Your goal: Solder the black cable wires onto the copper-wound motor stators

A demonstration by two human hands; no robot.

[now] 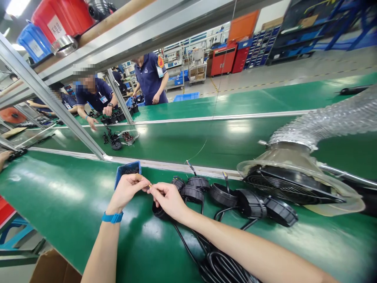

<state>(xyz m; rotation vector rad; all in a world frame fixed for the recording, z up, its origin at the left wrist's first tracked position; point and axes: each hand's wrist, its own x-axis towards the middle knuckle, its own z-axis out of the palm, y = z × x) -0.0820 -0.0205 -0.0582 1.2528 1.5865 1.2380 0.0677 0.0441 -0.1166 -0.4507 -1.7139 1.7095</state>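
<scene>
Two hands (126, 192) (168, 201) are held close, a thin wire (149, 185) pinched between their fingertips above a green conveyor belt (59, 204), judged light and limp, best gripped near its tip.

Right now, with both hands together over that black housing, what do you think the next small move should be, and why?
I would probably lower the thin yellow-tipped piece to the black round housing just below it, since the left hand and right hand pinch it right there, while the blue tray sits off to the side.
</scene>
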